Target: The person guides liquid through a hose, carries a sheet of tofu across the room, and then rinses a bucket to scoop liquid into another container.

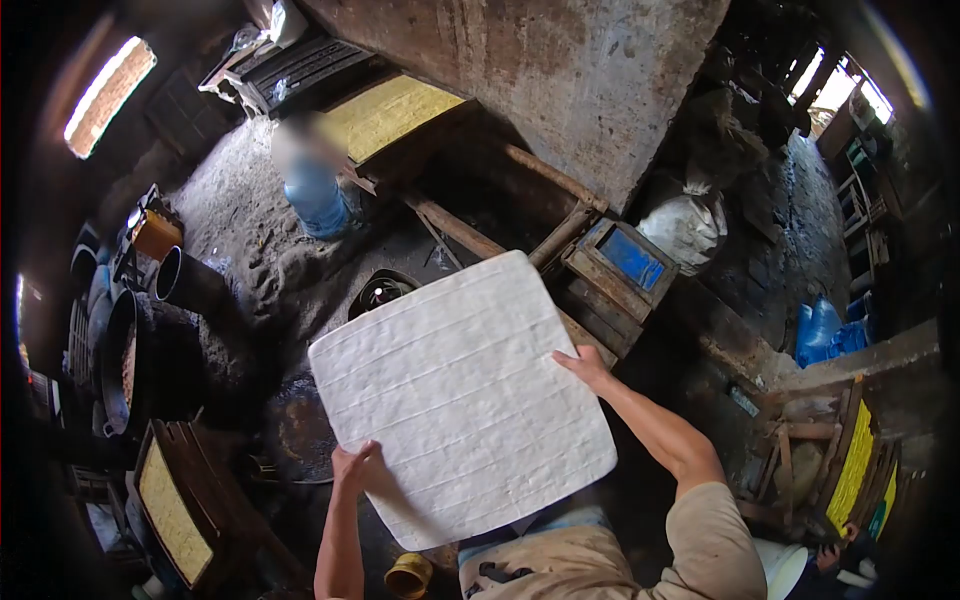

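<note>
A large white square slab with rounded corners and faint parallel ridges is held tilted in front of my body. My left hand grips its lower left edge, thumb on the top face. On the right edge my right hand is closed, also with the thumb on top. The fingers under the slab are hidden. Whether it is a cloth-covered board or a solid sheet, I cannot tell. Just beyond its far edge sits a dark round pot.
A yellow-topped tray stands ahead, and another yellow slab lies at lower left. Wooden rails and a blue-topped wooden box are beyond the slab. A yellow bucket is near my feet. Another person's hand shows at lower right.
</note>
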The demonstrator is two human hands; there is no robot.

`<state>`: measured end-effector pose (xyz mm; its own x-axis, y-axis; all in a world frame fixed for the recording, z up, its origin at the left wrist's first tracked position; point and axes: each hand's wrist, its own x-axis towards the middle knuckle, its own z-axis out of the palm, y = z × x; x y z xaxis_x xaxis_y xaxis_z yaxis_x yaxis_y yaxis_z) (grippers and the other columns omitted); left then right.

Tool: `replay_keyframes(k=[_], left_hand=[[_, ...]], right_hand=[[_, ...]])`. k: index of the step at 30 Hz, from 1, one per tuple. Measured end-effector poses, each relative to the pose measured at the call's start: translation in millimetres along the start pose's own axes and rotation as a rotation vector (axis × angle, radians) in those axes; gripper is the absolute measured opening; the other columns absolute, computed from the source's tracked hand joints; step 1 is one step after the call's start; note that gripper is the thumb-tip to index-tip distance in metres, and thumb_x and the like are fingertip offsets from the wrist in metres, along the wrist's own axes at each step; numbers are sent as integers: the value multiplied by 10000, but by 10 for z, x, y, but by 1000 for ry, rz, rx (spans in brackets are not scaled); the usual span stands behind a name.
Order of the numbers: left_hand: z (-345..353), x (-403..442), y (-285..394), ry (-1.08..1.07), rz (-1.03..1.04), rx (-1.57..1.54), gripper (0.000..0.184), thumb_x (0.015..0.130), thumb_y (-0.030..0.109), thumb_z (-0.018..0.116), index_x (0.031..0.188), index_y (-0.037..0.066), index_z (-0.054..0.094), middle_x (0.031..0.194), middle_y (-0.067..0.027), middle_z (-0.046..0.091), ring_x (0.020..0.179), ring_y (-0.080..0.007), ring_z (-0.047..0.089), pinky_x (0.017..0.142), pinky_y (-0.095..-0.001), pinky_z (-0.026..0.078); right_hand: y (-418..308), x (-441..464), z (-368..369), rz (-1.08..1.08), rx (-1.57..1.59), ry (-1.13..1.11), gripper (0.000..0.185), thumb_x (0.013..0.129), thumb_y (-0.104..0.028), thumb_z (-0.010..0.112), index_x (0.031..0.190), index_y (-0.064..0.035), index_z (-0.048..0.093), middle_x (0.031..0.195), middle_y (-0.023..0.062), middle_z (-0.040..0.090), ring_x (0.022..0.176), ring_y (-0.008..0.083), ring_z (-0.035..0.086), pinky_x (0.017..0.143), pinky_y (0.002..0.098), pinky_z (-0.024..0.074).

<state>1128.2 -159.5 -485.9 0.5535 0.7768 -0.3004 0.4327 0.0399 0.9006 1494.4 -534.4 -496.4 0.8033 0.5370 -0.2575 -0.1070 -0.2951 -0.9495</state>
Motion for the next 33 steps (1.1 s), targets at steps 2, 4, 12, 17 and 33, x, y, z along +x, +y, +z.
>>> replay_keyframes(k=[2, 4, 12, 17, 33], left_hand=[[456, 46, 59, -105, -53, -94, 492, 666, 176, 788, 1062, -24, 577, 940, -91, 645, 789, -169, 615, 707, -288, 485], [942, 87, -35, -100, -73, -108, 499, 665, 184, 790, 1066, -25, 579, 955, -92, 644, 815, -161, 612, 721, -283, 483], [2252, 434, -274, -194, -129, -30, 612, 625, 318, 808, 1074, -31, 585, 995, -103, 640, 896, -186, 611, 792, -304, 481], [2770, 919, -733, -136, -153, 121, 682, 590, 379, 814, 1064, -51, 580, 987, -148, 638, 922, -226, 615, 807, -326, 479], [3248, 1357, -799, -105, -169, 189, 686, 602, 414, 792, 1066, -45, 580, 1012, -178, 633, 953, -255, 612, 837, -347, 472]], right_hand=[[270, 35, -271, -61, 94, 87, 382, 764, -337, 702, 930, 3, 646, 828, 28, 640, 737, 88, 556, 660, 275, 450], [584, 48, -606, -21, 92, 98, 368, 773, -322, 696, 928, 7, 644, 830, 21, 639, 733, 84, 553, 656, 271, 448], [1497, 364, -1433, 210, 175, 139, 329, 816, -262, 652, 978, 22, 624, 882, 30, 632, 776, 95, 558, 684, 274, 447], [1953, 666, -1641, 201, 95, 204, 344, 826, -256, 638, 1025, 23, 612, 938, 48, 628, 836, 115, 560, 745, 290, 438], [2559, 1104, -1777, 319, 101, 179, 374, 820, -290, 640, 1017, 25, 594, 946, 64, 625, 864, 126, 554, 770, 278, 432]])
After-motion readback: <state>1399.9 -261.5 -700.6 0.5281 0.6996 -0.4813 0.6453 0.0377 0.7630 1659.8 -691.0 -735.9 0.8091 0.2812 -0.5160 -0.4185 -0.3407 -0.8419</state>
